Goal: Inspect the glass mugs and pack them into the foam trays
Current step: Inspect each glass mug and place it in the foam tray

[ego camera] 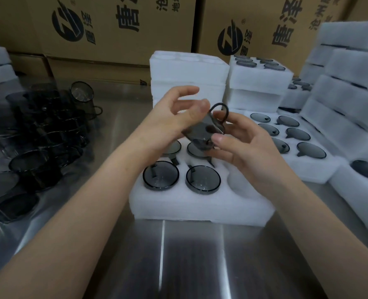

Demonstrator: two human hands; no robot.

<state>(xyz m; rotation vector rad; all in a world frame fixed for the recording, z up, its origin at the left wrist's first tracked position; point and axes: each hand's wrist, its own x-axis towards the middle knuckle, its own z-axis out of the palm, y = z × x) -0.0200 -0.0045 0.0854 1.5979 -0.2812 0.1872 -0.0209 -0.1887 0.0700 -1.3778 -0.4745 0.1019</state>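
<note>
Lying on the steel counter [178, 255], a white foam tray [200, 208] carries four seated mugs [203, 180], rims up. Just above it both hands hold one mug [202, 130] tilted, handle upward: smoky grey, see-through glass with a dark loop handle. The left hand [168, 124] cups its body, thumb pressed on, forefinger lifted. The right hand [250, 147] has its fingers [219, 139] pinching the glass beside the handle. Loose mugs [38, 134] crowd the left; filled trays [312, 169] and boxes [114, 22] stand beyond.

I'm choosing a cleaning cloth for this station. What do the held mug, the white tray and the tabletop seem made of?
The mug looks like smoky grey glass, glossy and see-through. The tray looks like soft white foam, matte, with fuzzy moulded edges. The tabletop seems brushed stainless steel: streaky reflections and a bright seam.
</note>
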